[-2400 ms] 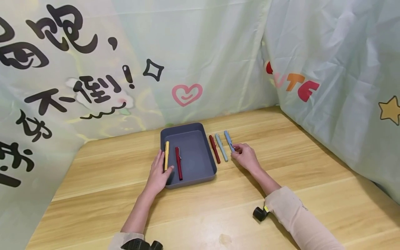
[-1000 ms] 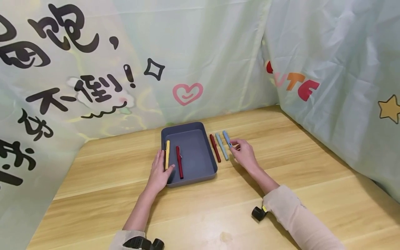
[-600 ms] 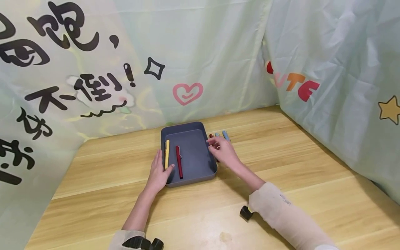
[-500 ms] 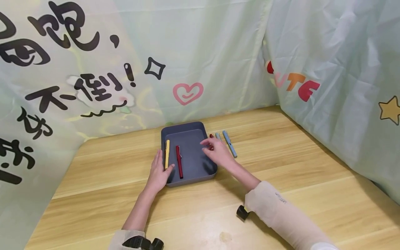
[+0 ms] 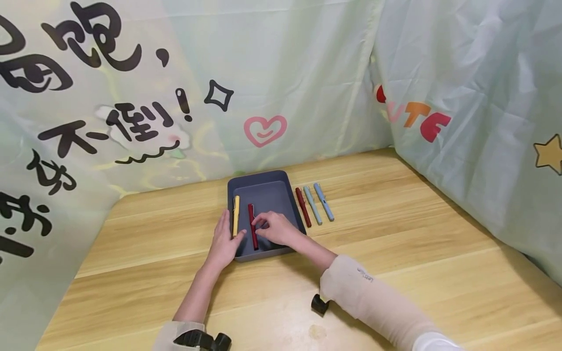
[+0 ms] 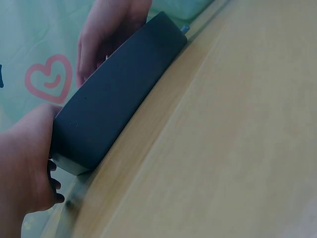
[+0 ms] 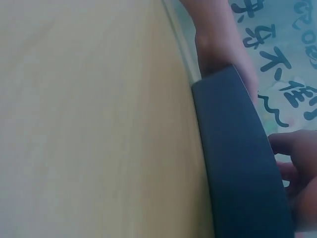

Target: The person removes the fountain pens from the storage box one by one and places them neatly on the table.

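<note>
Probably the step in hand is taking hold of the red capped pen (image 5: pixel 254 242), which lies inside the grey-blue tray (image 5: pixel 259 181), right of the yellow capped pen (image 5: pixel 236 217). The right hand (image 5: pixel 276 228) has bent fingers at the red one's middle; whether thumb and index pinch it or stand slightly apart, I cannot tell. A square grip across the barrel should keep it from rolling — and any lift is best straight up. The left hand (image 5: pixel 223 247) steadies the tray near its near-left corner, thumb over the rim, fingers along the outer wall. Mind the near-right corner, which the right arm (image 5: pixel 319 253) crosses; three capped pens (image 5: pixel 313 205) lie just beyond the right wall — more room spreads farther right over the wooden table (image 5: pixel 395 219).
</note>
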The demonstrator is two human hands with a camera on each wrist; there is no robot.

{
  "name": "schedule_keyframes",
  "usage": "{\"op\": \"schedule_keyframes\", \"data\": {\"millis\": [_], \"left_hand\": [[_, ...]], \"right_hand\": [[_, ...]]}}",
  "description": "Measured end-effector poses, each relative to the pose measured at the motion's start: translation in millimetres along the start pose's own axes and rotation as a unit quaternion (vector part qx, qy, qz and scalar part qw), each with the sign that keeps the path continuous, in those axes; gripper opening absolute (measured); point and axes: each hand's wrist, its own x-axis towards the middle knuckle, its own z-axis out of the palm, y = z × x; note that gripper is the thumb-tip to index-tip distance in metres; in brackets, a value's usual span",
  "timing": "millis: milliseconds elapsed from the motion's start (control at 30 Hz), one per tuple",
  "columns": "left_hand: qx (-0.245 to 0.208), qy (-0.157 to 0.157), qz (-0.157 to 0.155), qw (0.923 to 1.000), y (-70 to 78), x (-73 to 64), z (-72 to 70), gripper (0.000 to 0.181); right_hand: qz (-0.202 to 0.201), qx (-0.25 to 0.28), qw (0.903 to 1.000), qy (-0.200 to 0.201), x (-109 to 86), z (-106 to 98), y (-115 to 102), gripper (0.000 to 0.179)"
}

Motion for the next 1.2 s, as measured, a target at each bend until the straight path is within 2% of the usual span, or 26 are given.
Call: {"op": "schedule_keyframes", "data": {"millis": [200,400,600,933,1200], "left_hand": [[-0.009,0.001,0.005,0.9999,-0.3,0.6,2.1,0.076],[-0.013,0.002,0.006,0.9999,1.6,-0.3,1.5,0.075],[-0.008,0.0,0.001,1.0,1.4,1.0,0.7,0.076],[-0.013,-0.001,-0.004,0.9999,1.6,1.0,-2.2,0.077],[-0.01,0.0,-0.004,0.9999,-0.9,0.7,-0.8,0.076]], "right_hand": [[0.003,-0.011,0.9999,-0.003,3.9,12,2,0.015],[-0.006,-0.026,0.9996,-0.008,4.5,15,3,0.012],[0.028,-0.029,0.9992,0.002,4.9,14,4,0.01],[0.042,-0.073,0.9964,0.007,4.9,16,1,0.038],[0.047,-0.078,0.9958,0.01,3.9,17,-1,0.039]]}}
